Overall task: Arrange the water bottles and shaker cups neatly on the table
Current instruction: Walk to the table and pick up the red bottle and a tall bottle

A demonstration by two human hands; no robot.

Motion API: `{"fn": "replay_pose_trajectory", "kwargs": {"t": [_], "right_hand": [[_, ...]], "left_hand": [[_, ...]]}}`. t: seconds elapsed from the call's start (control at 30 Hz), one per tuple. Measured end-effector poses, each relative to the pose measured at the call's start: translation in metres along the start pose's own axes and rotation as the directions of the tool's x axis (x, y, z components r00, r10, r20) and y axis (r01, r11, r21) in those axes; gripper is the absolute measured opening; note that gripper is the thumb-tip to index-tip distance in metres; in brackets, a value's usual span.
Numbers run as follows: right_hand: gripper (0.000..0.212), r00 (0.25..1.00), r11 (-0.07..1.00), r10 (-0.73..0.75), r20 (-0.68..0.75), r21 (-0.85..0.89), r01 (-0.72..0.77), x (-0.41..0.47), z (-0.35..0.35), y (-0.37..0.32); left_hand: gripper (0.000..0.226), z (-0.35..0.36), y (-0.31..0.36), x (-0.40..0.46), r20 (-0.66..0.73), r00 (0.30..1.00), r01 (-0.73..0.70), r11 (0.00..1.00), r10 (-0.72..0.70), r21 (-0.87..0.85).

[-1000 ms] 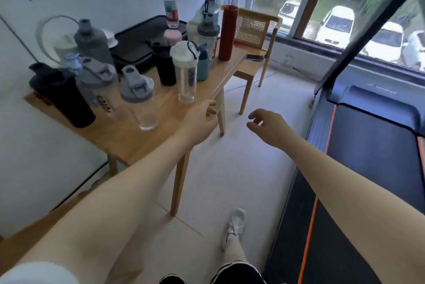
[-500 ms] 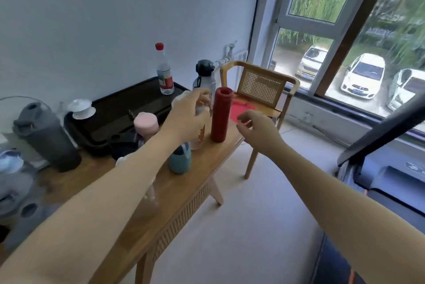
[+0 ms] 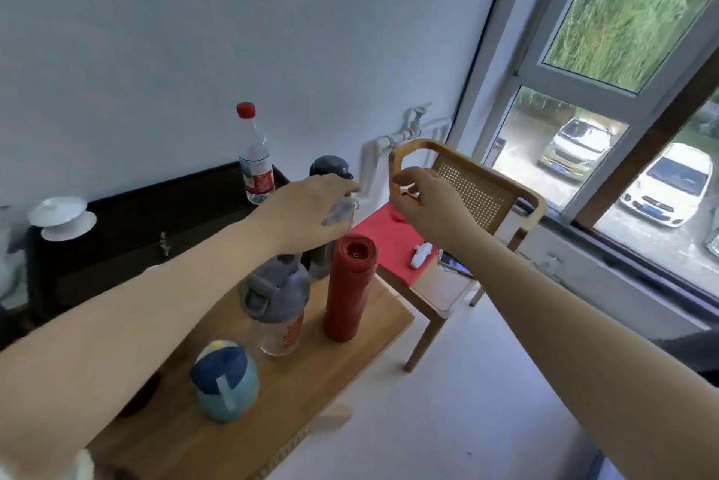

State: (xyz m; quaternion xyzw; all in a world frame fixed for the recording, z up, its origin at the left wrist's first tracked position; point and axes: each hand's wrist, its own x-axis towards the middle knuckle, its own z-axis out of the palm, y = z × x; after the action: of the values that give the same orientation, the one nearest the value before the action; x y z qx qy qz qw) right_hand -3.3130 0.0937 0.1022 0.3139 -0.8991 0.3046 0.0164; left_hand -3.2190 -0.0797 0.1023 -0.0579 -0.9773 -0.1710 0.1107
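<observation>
A person's two bare forearms reach forward over the right end of a wooden table [image 3: 342, 359] set against a pale wall. The left hand [image 3: 307, 213] is out over the far corner of the table, palm down, fingers curled around the upper part of a tall clear bottle with a dark grey cap [image 3: 330, 168]; the motion blur there makes it impossible to say whether the grip has closed. That bottle stands upright, its long axis vertical, directly under and just beyond the left hand, so this hand is plainly the nearer one. The right hand [image 3: 424, 203] hovers empty just to the right, thumb and fingers slightly parted, off the table edge and in front of a cane-backed wooden chair [image 3: 474, 187] with a red seat pad.

Just this side of the left hand stands a red flask [image 3: 350, 285], upright, close to the grey-capped bottle. Left of it is a clear shaker cup with a grey flip lid [image 3: 278, 304], and nearer the camera a short blue cup with a navy lid [image 3: 225, 378]. Further back, a clear plastic water bottle with a red cap [image 3: 255, 164] stands on a dark tray [image 3: 116, 242], which also holds a white lidded cup [image 3: 62, 217].

The next move probably means lifting the tall bottle straight up, clear of the red flask beside it
</observation>
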Motion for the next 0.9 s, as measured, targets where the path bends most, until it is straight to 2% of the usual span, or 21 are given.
{"fn": "replay_pose_trajectory", "kwargs": {"t": [0.03,0.1,0.17,0.23,0.33,0.4,0.47,0.6,0.67,0.73,0.8,0.9], "right_hand": [[0.040,0.998,0.998,-0.007,0.058,0.062,0.003,0.006,0.003,0.006],[0.055,0.960,0.987,-0.068,0.273,0.157,0.026,0.014,0.013,0.019],[0.075,0.853,0.985,-0.173,0.493,0.103,0.140,0.021,0.024,0.030],[0.086,0.750,0.958,-0.267,0.605,0.078,0.278,0.028,0.031,0.034],[0.091,0.631,0.901,-0.358,0.688,0.077,0.427,0.037,0.036,0.036],[0.088,0.565,0.845,-0.406,0.718,0.060,0.531,0.042,0.038,0.038],[0.085,0.534,0.816,-0.447,0.717,0.083,0.572,0.046,0.038,0.041],[0.082,0.502,0.798,-0.532,0.682,0.207,0.566,0.048,0.048,0.048],[0.079,0.486,0.811,-0.547,0.682,0.286,0.510,0.049,0.055,0.050],[0.074,0.495,0.818,-0.563,0.661,0.363,0.446,0.050,0.060,0.052],[0.071,0.513,0.799,-0.597,0.616,0.404,0.445,0.051,0.063,0.058],[0.069,0.558,0.784,-0.620,0.551,0.461,0.416,0.058,0.055,0.076]], "left_hand": [[0.049,0.002,-0.006,0.009,-0.031,0.999,0.034,0.999,-0.035,-0.011],[0.049,0.006,-0.019,0.025,-0.124,0.983,0.127,0.991,-0.133,-0.053],[0.055,0.014,-0.032,0.039,-0.201,0.954,0.214,0.975,-0.221,-0.055],[0.066,0.025,-0.039,0.052,-0.185,0.933,0.304,0.951,-0.310,-0.056],[0.081,0.041,-0.046,0.070,-0.101,0.876,0.449,0.874,-0.472,-0.185],[0.088,0.050,-0.048,0.079,-0.054,0.845,0.507,0.829,-0.532,-0.236],[0.087,0.055,-0.048,0.085,-0.045,0.817,0.546,0.797,-0.575,-0.257],[0.076,0.057,-0.043,0.094,-0.109,0.767,0.587,0.760,-0.632,-0.279],[0.075,0.059,-0.040,0.094,-0.122,0.757,0.594,0.753,-0.642,-0.283],[0.075,0.061,-0.037,0.093,-0.125,0.754,0.596,0.752,-0.645,-0.281],[0.074,0.062,-0.034,0.089,-0.149,0.730,0.613,0.736,-0.667,-0.289],[0.073,0.058,-0.030,0.077,-0.237,0.631,0.643,0.669,-0.739,-0.373]]}}
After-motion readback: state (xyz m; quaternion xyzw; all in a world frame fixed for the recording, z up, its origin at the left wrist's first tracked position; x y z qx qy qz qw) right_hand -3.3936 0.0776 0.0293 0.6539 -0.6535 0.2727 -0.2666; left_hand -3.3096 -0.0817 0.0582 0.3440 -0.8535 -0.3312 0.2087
